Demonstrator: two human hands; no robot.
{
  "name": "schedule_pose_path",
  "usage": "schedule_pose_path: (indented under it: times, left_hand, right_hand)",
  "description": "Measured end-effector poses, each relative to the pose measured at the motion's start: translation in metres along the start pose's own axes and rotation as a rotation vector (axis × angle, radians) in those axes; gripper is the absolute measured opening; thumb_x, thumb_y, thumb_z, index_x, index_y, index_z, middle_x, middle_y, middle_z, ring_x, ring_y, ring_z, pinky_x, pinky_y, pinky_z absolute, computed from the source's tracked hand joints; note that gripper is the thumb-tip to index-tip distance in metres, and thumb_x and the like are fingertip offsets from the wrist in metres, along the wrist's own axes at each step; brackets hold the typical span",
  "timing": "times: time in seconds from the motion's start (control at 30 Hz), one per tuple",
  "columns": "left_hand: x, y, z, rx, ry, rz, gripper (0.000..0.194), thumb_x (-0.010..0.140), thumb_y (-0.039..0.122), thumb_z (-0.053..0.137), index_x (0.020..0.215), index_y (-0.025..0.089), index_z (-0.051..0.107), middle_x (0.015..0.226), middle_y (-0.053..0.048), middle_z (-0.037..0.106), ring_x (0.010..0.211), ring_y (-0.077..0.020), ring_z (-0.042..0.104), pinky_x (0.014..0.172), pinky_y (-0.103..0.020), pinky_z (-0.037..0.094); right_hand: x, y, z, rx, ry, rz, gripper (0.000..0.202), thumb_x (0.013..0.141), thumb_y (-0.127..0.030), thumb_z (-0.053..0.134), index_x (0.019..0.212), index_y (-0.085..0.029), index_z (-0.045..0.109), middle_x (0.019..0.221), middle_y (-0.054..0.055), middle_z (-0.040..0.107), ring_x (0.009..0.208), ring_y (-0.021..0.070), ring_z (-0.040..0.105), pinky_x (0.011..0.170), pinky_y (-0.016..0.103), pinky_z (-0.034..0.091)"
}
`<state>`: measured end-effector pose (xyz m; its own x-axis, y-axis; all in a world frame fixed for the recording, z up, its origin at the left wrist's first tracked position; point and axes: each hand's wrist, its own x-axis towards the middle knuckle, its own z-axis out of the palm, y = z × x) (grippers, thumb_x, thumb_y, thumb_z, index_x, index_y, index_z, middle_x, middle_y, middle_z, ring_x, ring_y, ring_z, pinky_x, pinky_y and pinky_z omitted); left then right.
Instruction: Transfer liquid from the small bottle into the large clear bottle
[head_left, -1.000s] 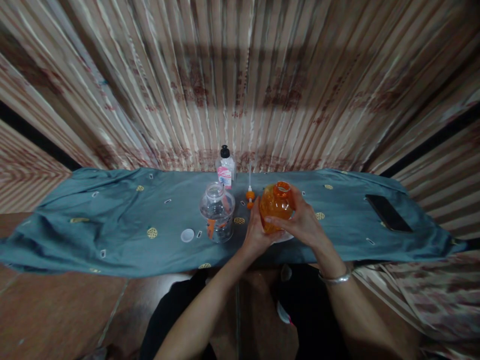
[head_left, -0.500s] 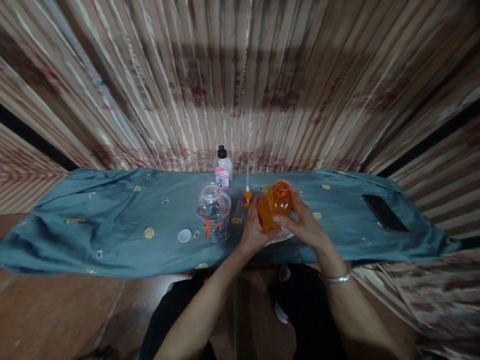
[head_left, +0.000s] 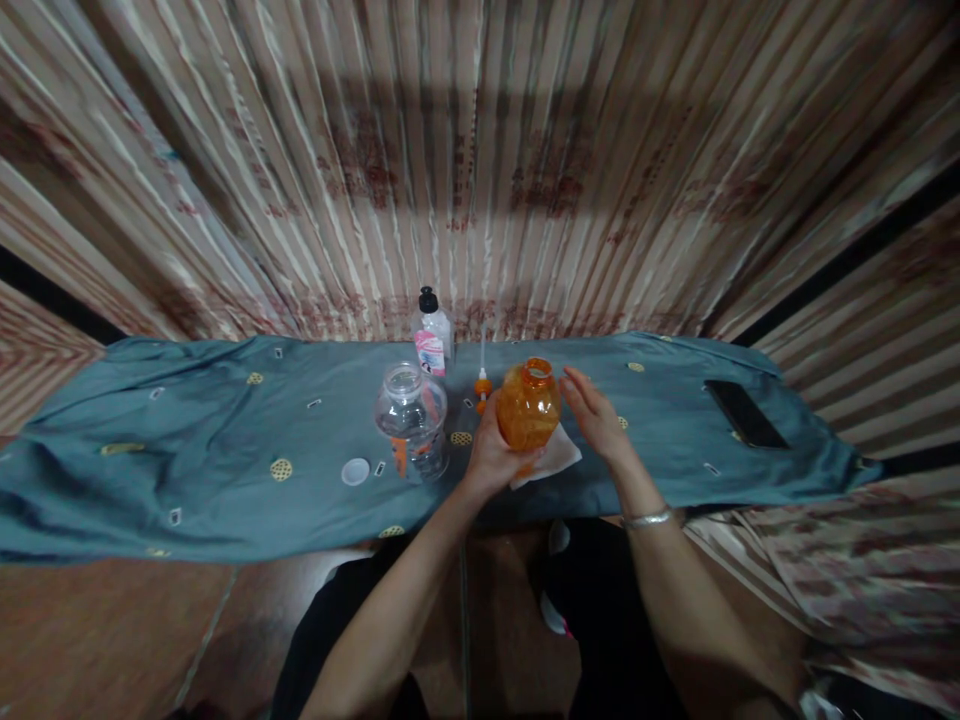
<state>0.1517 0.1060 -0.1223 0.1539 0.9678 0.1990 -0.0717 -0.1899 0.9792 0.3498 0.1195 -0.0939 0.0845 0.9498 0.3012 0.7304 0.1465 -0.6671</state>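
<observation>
An orange see-through jar (head_left: 529, 408) with an open mouth is held upright in my left hand (head_left: 495, 452), whose fingers wrap round its left side and base. Just right of the jar, my right hand (head_left: 594, 410) is open, apart from it, fingers stretched out. Under the jar lies a white cloth or paper (head_left: 559, 455). A clear, lidless jar (head_left: 411, 415) with orange marks stands to the left. Behind my left hand is an orange and white pump piece (head_left: 482, 385) with a clear tube.
A bottle with a black cap and pink label (head_left: 430, 338) stands at the back. A white round lid (head_left: 355, 471) lies left of the clear jar. On the right lies a black phone (head_left: 745, 413). The teal tablecloth (head_left: 225, 430) reaches a striped curtain behind.
My right hand has let go of the orange jar and moved off its right side. More of the white cloth or paper shows. The whole view has shifted slightly.
</observation>
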Motion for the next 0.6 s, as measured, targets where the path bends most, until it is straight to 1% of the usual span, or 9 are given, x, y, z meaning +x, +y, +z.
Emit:
schedule_pose_path:
  times: [0.07, 0.17, 0.27, 0.33, 0.4, 0.43, 0.5, 0.53, 0.6]
  left_hand:
    - [0.001, 0.001, -0.002, -0.006, 0.032, -0.001, 0.103, 0.052, 0.026, 0.098, 0.142, 0.023, 0.048, 0.141, -0.014, 0.065, 0.134, -0.0355, 0.063, 0.117, -0.052, 0.049]
    - [0.002, 0.006, -0.006, -0.010, 0.075, 0.004, 0.103, 0.051, 0.024, 0.098, 0.141, 0.024, 0.048, 0.135, -0.012, 0.068, 0.129, -0.0336, 0.066, 0.115, -0.052, 0.049]
    - [0.002, 0.010, -0.011, -0.013, 0.103, 0.021, 0.098, 0.053, 0.024, 0.097, 0.138, 0.024, 0.049, 0.136, -0.011, 0.068, 0.129, -0.0325, 0.066, 0.115, -0.050, 0.049]
    - [0.001, 0.012, -0.013, -0.009, 0.115, 0.024, 0.097, 0.052, 0.023, 0.097, 0.137, 0.023, 0.049, 0.139, -0.012, 0.067, 0.132, -0.0329, 0.065, 0.116, -0.050, 0.048]
    - [-0.001, 0.012, -0.016, -0.002, 0.119, 0.021, 0.100, 0.051, 0.022, 0.096, 0.139, 0.023, 0.048, 0.139, -0.012, 0.067, 0.132, -0.0330, 0.065, 0.116, -0.050, 0.048]
    - [-0.003, 0.012, -0.018, 0.003, 0.119, 0.017, 0.102, 0.051, 0.021, 0.096, 0.141, 0.023, 0.048, 0.137, -0.012, 0.068, 0.130, -0.0329, 0.066, 0.116, -0.050, 0.049]
    - [-0.006, 0.012, -0.021, 0.014, 0.116, 0.008, 0.104, 0.051, 0.022, 0.097, 0.143, 0.023, 0.047, 0.134, -0.011, 0.070, 0.127, -0.0327, 0.068, 0.114, -0.050, 0.050]
    - [-0.008, 0.012, -0.023, 0.019, 0.115, 0.003, 0.104, 0.051, 0.023, 0.097, 0.143, 0.023, 0.047, 0.133, -0.011, 0.071, 0.126, -0.0326, 0.069, 0.113, -0.050, 0.051]
    - [-0.011, 0.014, -0.026, 0.030, 0.114, -0.003, 0.103, 0.052, 0.024, 0.097, 0.142, 0.023, 0.048, 0.131, -0.010, 0.072, 0.123, -0.0322, 0.070, 0.112, -0.050, 0.052]
  right_hand:
    - [0.002, 0.016, 0.003, -0.138, -0.039, 0.108, 0.055, 0.104, -0.048, 0.049, 0.149, -0.017, 0.058, 0.141, 0.020, 0.073, 0.131, 0.0345, 0.070, 0.113, 0.054, 0.054]
    - [-0.001, 0.026, 0.007, -0.242, -0.111, 0.173, 0.053, 0.097, -0.036, 0.063, 0.145, -0.014, 0.062, 0.142, 0.021, 0.071, 0.132, 0.0363, 0.069, 0.114, 0.051, 0.053]
    - [-0.008, 0.024, 0.016, -0.307, -0.188, 0.172, 0.059, 0.091, -0.033, 0.072, 0.145, -0.014, 0.061, 0.144, 0.020, 0.070, 0.136, 0.0347, 0.067, 0.116, 0.046, 0.051]
    - [-0.012, 0.020, 0.025, -0.336, -0.228, 0.159, 0.066, 0.085, -0.031, 0.079, 0.145, -0.009, 0.061, 0.146, 0.024, 0.067, 0.138, 0.0362, 0.065, 0.116, 0.044, 0.051]
    - [-0.014, 0.017, 0.031, -0.361, -0.251, 0.155, 0.072, 0.081, -0.029, 0.082, 0.146, -0.008, 0.059, 0.145, 0.025, 0.068, 0.135, 0.0368, 0.066, 0.112, 0.043, 0.053]
    - [-0.015, 0.016, 0.033, -0.372, -0.258, 0.159, 0.071, 0.081, -0.029, 0.081, 0.145, -0.008, 0.060, 0.140, 0.024, 0.071, 0.131, 0.0363, 0.069, 0.108, 0.041, 0.054]
    - [-0.015, 0.016, 0.034, -0.390, -0.274, 0.174, 0.057, 0.083, -0.028, 0.078, 0.136, -0.012, 0.067, 0.122, 0.019, 0.080, 0.114, 0.0332, 0.076, 0.095, 0.037, 0.057]
    - [-0.014, 0.016, 0.032, -0.396, -0.283, 0.181, 0.044, 0.085, -0.029, 0.075, 0.127, -0.015, 0.072, 0.111, 0.015, 0.083, 0.105, 0.0308, 0.078, 0.088, 0.034, 0.057]
    - [-0.013, 0.017, 0.026, -0.399, -0.300, 0.191, 0.019, 0.088, -0.030, 0.071, 0.101, -0.019, 0.079, 0.089, 0.008, 0.083, 0.087, 0.0257, 0.078, 0.075, 0.029, 0.053]
